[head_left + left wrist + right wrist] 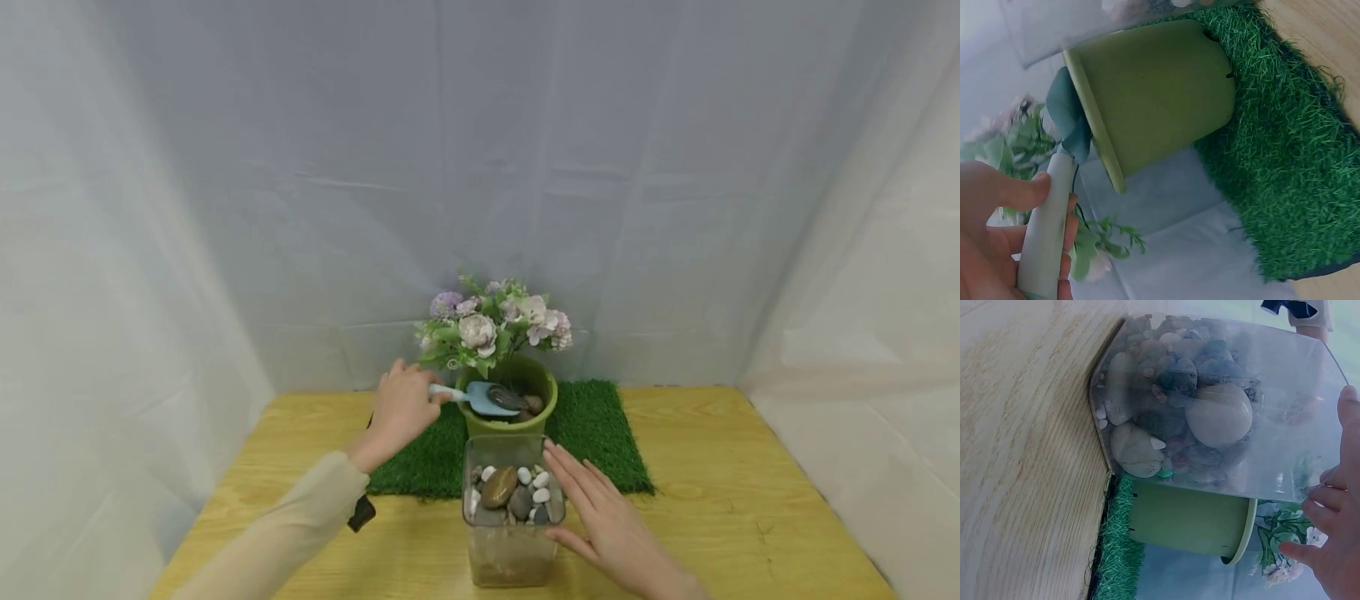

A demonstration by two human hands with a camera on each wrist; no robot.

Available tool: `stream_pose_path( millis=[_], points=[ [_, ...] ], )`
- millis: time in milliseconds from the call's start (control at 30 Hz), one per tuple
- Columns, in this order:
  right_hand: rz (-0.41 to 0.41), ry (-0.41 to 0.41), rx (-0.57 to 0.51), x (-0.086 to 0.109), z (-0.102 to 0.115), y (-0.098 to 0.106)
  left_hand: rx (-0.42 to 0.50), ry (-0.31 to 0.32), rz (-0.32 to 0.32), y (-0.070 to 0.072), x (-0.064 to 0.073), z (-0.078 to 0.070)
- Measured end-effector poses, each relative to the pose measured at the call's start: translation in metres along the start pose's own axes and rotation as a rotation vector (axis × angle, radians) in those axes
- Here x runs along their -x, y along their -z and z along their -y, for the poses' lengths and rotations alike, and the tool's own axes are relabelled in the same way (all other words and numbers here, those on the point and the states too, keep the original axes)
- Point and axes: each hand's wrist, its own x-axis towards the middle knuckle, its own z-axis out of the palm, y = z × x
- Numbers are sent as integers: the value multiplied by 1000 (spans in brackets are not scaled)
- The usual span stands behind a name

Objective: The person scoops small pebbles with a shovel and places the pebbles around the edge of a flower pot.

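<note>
My left hand grips the white handle of a small light-blue trowel; the left wrist view shows the thumb and fingers wrapped round that handle. On the blade lies a dark, smooth stone, over the mouth of a green flowerpot. Brownish stones show inside the pot. In front of it stands a clear plastic container partly filled with white, grey and brown pebbles. My right hand, fingers fairly straight, touches the container's right rim.
Pale purple and white flowers with green leaves rise behind the pot's opening. The pot stands on an artificial grass mat on a wooden table. White sheeting hangs behind and on both sides.
</note>
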Motion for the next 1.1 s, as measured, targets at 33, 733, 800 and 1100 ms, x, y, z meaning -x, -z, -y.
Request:
stream_pose_path(
  millis=[33,733,800,1100],
  points=[
    [1,0,-1,0,0,0,-21,-9,-4,-1,-1,-3],
    [8,-16,-8,-1,0,0,-276,-62,-19,11,-14,-18],
    [13,-21,-15,-2,0,-1,-257,-53,-31,13,-12,-15],
    [35,-49,-43,-1,3,-1,-184,-59,-79,20,-1,-4]
  ],
)
